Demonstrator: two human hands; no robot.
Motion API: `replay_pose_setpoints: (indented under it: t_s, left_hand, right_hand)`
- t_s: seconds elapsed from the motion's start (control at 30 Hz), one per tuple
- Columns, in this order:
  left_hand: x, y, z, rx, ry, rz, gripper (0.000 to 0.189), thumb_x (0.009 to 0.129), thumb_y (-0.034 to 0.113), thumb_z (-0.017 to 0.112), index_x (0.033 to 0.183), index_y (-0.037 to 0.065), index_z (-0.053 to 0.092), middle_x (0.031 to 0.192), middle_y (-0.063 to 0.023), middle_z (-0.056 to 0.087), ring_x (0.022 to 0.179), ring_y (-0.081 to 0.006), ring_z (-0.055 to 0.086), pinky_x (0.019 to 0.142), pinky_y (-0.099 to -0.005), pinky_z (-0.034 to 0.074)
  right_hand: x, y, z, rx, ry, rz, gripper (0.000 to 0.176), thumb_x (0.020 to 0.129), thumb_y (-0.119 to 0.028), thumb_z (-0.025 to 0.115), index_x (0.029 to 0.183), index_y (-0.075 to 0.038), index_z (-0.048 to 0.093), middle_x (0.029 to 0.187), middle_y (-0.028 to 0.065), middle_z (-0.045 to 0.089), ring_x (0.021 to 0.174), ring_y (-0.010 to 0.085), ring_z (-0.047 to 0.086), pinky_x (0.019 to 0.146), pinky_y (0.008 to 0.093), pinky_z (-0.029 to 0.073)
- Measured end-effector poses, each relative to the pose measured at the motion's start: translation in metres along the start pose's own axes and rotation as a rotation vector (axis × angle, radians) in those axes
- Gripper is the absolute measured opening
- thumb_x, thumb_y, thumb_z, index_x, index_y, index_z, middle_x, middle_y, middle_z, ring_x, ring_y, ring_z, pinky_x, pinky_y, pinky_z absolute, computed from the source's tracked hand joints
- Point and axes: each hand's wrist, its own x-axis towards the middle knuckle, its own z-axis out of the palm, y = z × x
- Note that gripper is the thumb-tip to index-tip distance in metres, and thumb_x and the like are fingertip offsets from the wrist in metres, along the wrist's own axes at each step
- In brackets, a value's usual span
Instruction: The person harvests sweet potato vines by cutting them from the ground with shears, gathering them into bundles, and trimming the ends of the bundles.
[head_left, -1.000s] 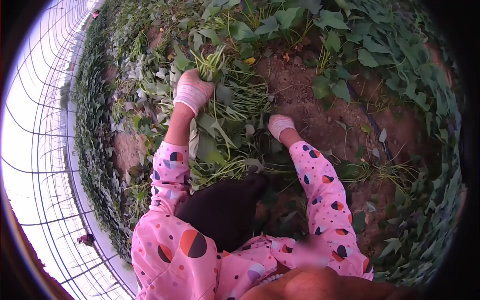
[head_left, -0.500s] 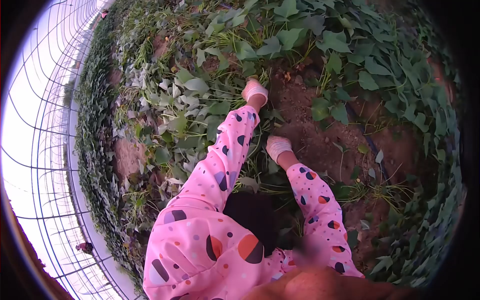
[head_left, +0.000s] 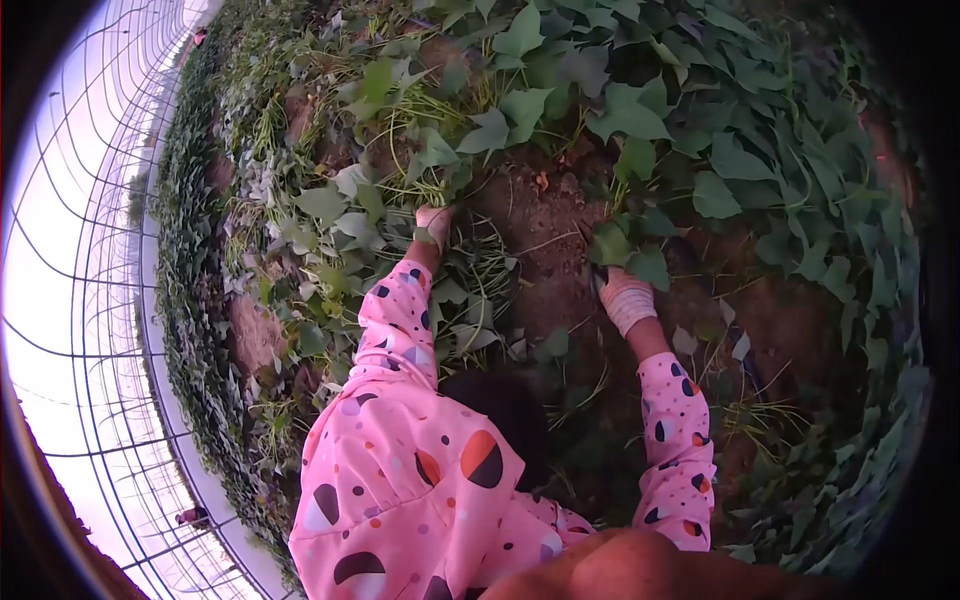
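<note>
My left hand [head_left: 433,225], in a pale striped glove, reaches into a heap of leafy vines [head_left: 478,262]. Leaves and stems hide its fingertips, so its grip does not show. Over bare brown soil [head_left: 540,215] to the right is my right hand [head_left: 628,300], gloved alike, its fingers bent and pointing down. A thin dark object with a pale edge [head_left: 599,280] lies along the finger side of this hand; its kind is not clear. Broad green leaves [head_left: 612,243] hang just above the right fingers. Both arms wear pink sleeves [head_left: 395,315] with coloured dots.
Dense lobed leaves [head_left: 735,160] cover the upper right. A dark hose [head_left: 748,365] lies on the soil at right. More vines [head_left: 290,240] spread leftward to a white low edge [head_left: 170,400] and a wire-like grid [head_left: 90,300]. A distant person [head_left: 192,516] is at lower left.
My left hand has moved left and slightly down, and stems now lie heaped beside it. My right hand has moved right toward the standing leaves. More soil shows between the hands.
</note>
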Motion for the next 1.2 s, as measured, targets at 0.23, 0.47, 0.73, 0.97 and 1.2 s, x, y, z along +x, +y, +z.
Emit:
replay_pose_setpoints:
  t_s: [0.23, 0.47, 0.73, 0.97, 1.2]
  left_hand:
    - [0.005, -0.005, 0.01, 0.06, -0.18, 0.183, 0.044, 0.077, 0.026, 0.074, 0.111, 0.001, 0.063, 0.101, -0.0074, 0.069, 0.089, -0.0205, 0.065, 0.079, -0.0311, 0.051]
    - [0.013, -0.015, 0.013, 0.41, -0.167, 0.173, 0.04, 0.087, 0.036, 0.057, 0.115, 0.009, 0.06, 0.114, -0.0111, 0.065, 0.107, -0.0296, 0.06, 0.092, -0.0346, 0.046]
    - [-0.033, 0.064, 0.008, 0.224, -0.069, -0.073, 0.055, 0.078, 0.033, 0.068, 0.123, 0.005, 0.056, 0.122, -0.0129, 0.062, 0.11, -0.0281, 0.059, 0.093, -0.0349, 0.046]
    - [0.035, -0.039, 0.024, 1.317, -0.241, 0.193, 0.053, 0.081, 0.042, 0.063, 0.116, 0.003, 0.061, 0.113, -0.0159, 0.065, 0.11, -0.033, 0.058, 0.095, -0.0374, 0.044]
    - [0.024, -0.005, 0.021, 0.78, -0.119, 0.002, 0.051, 0.08, 0.045, 0.06, 0.108, 0.002, 0.063, 0.109, -0.0196, 0.065, 0.104, -0.0351, 0.061, 0.086, -0.0385, 0.049]
  right_hand:
    - [0.041, 0.034, 0.027, -0.135, 0.263, -0.095, 0.027, 0.089, -0.019, 0.046, 0.106, -0.008, 0.063, 0.106, 0.0178, 0.065, 0.099, 0.0339, 0.062, 0.084, 0.0431, 0.049]
    - [0.031, 0.022, -0.001, 0.028, 0.387, -0.049, 0.033, 0.094, -0.02, 0.04, 0.113, -0.006, 0.062, 0.11, 0.0217, 0.064, 0.102, 0.0413, 0.06, 0.089, 0.0449, 0.048]
    - [-0.009, 0.042, -0.045, -0.097, 0.286, 0.084, 0.033, 0.093, -0.021, 0.042, 0.114, -0.005, 0.062, 0.111, 0.0207, 0.063, 0.102, 0.0387, 0.061, 0.089, 0.044, 0.048]
    - [-0.053, 0.075, -0.105, -0.158, 0.297, 0.198, 0.033, 0.093, -0.022, 0.043, 0.114, -0.005, 0.061, 0.112, 0.0198, 0.063, 0.102, 0.0365, 0.061, 0.088, 0.0433, 0.048]
    - [-0.022, 0.07, -0.092, -0.241, 0.237, 0.159, 0.034, 0.092, -0.023, 0.044, 0.115, -0.005, 0.06, 0.113, 0.0188, 0.063, 0.102, 0.0343, 0.061, 0.088, 0.0425, 0.049]
